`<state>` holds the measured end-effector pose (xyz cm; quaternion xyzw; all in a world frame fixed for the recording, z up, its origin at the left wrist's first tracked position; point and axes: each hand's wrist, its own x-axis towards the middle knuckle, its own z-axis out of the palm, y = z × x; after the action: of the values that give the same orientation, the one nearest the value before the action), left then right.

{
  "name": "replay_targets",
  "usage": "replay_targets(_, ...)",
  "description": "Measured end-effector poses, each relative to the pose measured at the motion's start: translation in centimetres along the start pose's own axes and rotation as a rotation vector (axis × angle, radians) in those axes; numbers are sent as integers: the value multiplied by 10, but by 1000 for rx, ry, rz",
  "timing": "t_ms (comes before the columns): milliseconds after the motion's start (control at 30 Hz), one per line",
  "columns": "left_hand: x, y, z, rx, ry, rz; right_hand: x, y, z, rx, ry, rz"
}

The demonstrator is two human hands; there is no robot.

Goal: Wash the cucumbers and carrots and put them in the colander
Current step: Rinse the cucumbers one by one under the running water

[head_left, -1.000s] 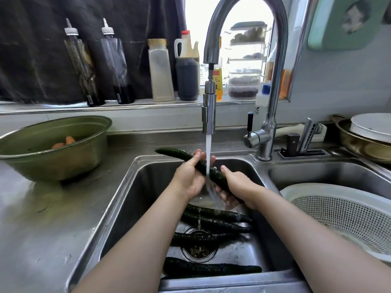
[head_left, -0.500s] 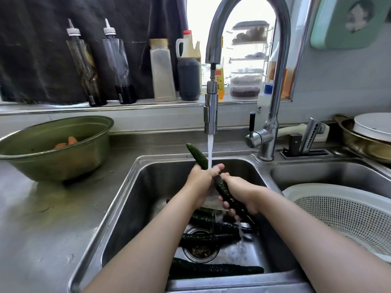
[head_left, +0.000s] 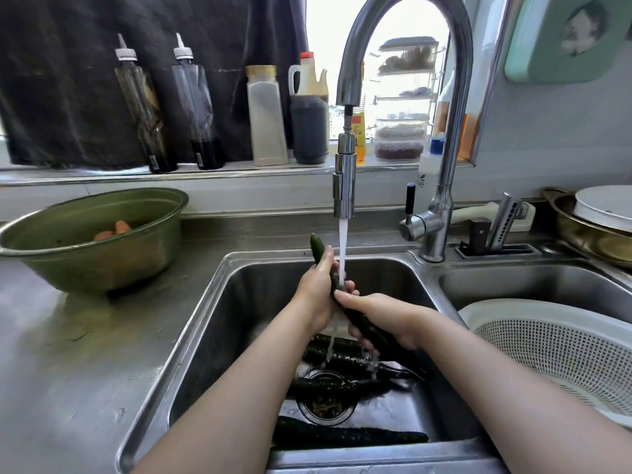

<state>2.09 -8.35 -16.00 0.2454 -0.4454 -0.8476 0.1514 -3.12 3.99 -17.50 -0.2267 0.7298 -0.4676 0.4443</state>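
Note:
Both hands hold one long dark cucumber (head_left: 317,248) under the running water, its tip pointing up and away. My left hand (head_left: 319,289) grips its upper part. My right hand (head_left: 379,318) grips it lower down, and its lower end passes under my right wrist. Several more cucumbers (head_left: 349,436) lie on the bottom of the left sink basin (head_left: 239,302), around the drain. Carrots (head_left: 114,230) lie in a green bowl (head_left: 85,254) on the left counter. The white colander (head_left: 561,347) sits in the right basin and looks empty.
The tall chrome faucet (head_left: 343,186) runs a stream onto the hands. Bottles (head_left: 266,114) line the window sill behind. A knife holder (head_left: 496,230) and a brass bowl with a white plate (head_left: 595,227) stand at the right back.
The held cucumber has swung from nearly level to steeply upright, its tip now pointing up. Both hands have closed together along it under the stream.

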Motion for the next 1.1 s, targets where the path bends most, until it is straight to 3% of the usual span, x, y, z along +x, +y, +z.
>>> replay_targets(167,0,9,-4,-123,-44,34,-3,-2,-3,49,-58,-139)
replay_targets(367,-1,9,-4,-36,46,21,2,2,3,86,-68,-168)
replay_targets(667,-1,25,0,-476,-13,0,-6,-10,6,84,-139,-158)
replay_targets(900,-7,20,10,-277,6,0,3,6,-2,49,-14,-336)
replay_targets(1100,-8,8,18,90,22,147,5,3,1,153,92,-255)
